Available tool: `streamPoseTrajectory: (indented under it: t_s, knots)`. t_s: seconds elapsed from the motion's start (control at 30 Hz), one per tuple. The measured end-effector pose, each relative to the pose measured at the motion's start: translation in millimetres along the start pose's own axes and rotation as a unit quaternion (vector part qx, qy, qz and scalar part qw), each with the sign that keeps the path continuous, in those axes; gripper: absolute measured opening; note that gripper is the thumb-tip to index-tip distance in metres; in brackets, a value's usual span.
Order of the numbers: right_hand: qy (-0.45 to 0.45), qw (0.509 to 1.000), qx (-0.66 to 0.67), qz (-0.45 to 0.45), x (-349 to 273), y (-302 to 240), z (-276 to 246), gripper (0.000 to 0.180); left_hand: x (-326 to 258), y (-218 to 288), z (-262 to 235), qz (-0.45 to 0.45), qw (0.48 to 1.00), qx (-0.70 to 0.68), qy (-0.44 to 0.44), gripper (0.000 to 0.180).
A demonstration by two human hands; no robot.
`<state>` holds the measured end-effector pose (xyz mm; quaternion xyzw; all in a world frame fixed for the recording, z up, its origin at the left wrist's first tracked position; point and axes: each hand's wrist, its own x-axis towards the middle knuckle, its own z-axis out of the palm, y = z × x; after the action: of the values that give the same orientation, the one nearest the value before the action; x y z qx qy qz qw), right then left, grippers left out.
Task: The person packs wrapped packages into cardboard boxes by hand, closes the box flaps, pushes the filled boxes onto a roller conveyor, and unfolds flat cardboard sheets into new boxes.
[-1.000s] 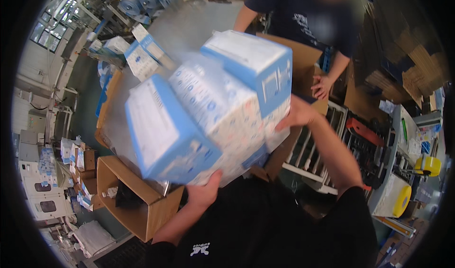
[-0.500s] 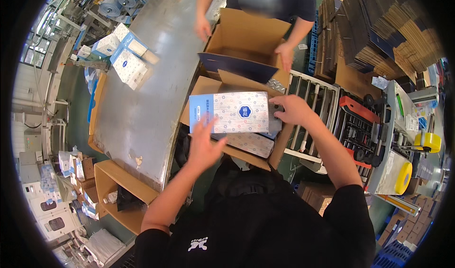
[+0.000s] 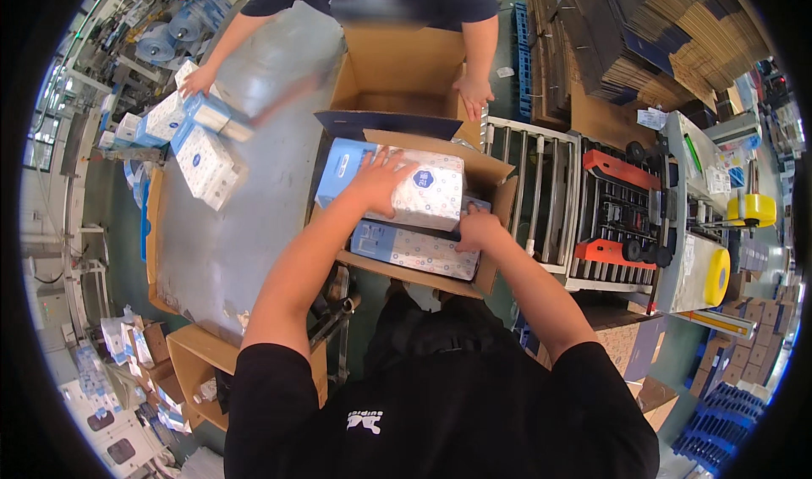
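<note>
A white-and-blue patterned pack [image 3: 430, 201] sits tilted at the top of an open cardboard carton [image 3: 499, 193] in front of me. My left hand [image 3: 378, 181] lies on its upper face with the fingers spread. At the pack's right end my right hand [image 3: 479, 229] has its fingers bent around the edge, the fingertips partly hidden. Below it, toward me, a second pack of the same kind [image 3: 423, 252] lies inside the carton.
Across from me a co-worker's hand [image 3: 474, 95] touches another open carton [image 3: 397, 64]; their other hand [image 3: 200, 79] reaches packs [image 3: 207, 162] on the metal table [image 3: 262, 233]. A roller conveyor [image 3: 541, 200] runs off to the right, with flat cardboard stacks [image 3: 626, 47] behind.
The upper pack has sunk and tilted into the carton. My left hand has come down onto it, and my right hand now touches its end. The co-worker's hand has moved to the table packs.
</note>
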<state>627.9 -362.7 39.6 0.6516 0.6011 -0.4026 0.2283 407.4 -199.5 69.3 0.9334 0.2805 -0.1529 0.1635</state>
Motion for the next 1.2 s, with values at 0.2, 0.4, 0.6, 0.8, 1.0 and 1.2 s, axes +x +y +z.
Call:
streamPoseTrajectory:
  t_s: [0.2,0.4,0.6,0.8,1.0,1.2]
  knots:
    - [0.121,0.989,0.03,0.078,-9,-14,6,0.073,34,-7,-45,0.042,0.991,0.004,-0.126,0.114]
    - [0.013,0.998,-0.05,0.045,39,-21,15,0.075,37,-35,-57,-0.049,0.992,-0.02,-0.114,0.068]
    - [0.047,0.995,0.056,0.07,16,-23,31,0.061,-17,-57,-14,0.003,0.988,-0.083,0.126,0.057]
    - [0.087,0.985,0.129,0.072,23,-15,36,0.064,-125,-99,4,-0.128,0.966,-0.213,0.076,0.105]
    - [0.432,0.9,-0.035,-0.047,-64,-53,-3,0.092,-81,-52,3,0.017,0.996,-0.08,0.048,0.111]
    - [0.293,0.955,0.031,0.023,-22,-44,-14,0.117,6,-12,-19,0.045,0.996,-0.029,-0.069,0.102]
